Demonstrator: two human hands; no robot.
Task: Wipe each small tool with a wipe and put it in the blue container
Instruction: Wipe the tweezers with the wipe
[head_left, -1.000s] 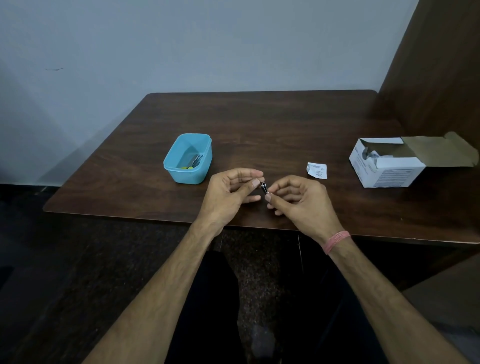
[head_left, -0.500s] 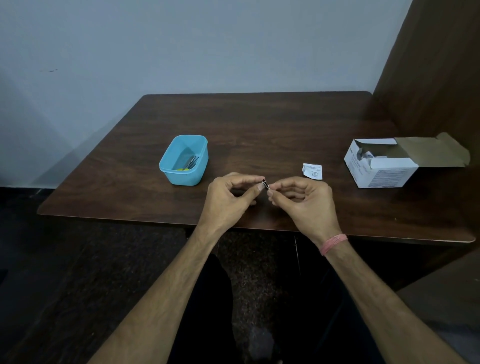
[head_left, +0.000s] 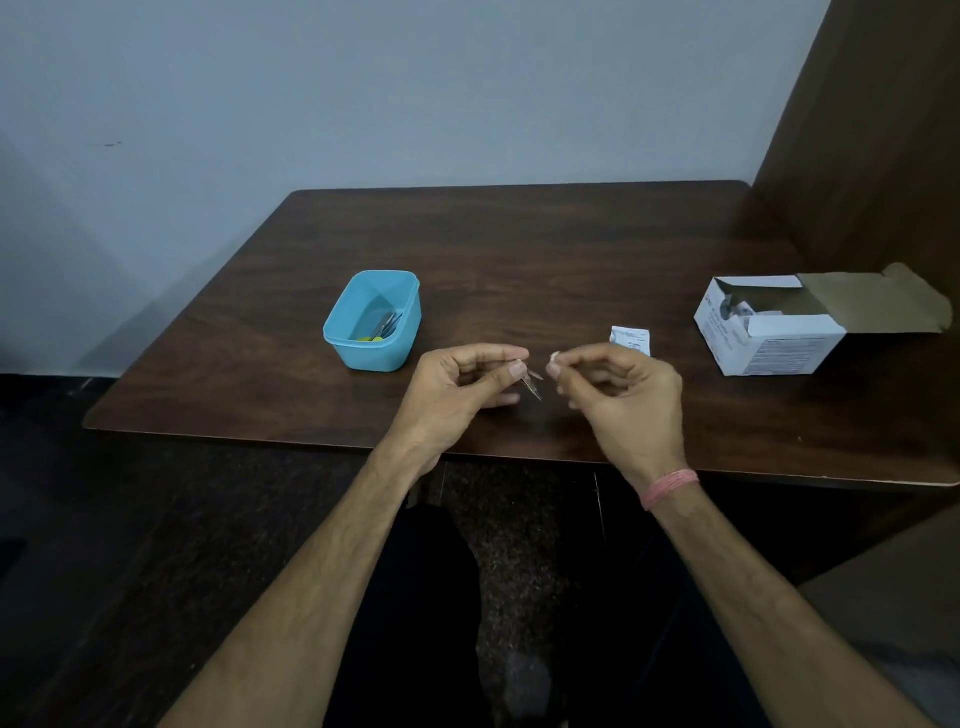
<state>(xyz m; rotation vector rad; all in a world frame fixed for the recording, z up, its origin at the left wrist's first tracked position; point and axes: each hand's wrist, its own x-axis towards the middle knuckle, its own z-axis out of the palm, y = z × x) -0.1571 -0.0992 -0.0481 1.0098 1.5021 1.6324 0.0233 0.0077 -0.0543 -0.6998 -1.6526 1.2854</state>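
My left hand (head_left: 457, 395) pinches a small metal tool (head_left: 532, 387) between thumb and forefinger, just above the near edge of the surface (head_left: 519, 249). My right hand (head_left: 623, 400), just beside it, pinches a bit of white wipe (head_left: 555, 357) at its fingertips. The blue container (head_left: 374, 322) sits to the left, holding a few tools. An open white box (head_left: 769, 332) stands at right, a torn packet (head_left: 631, 339) near it.
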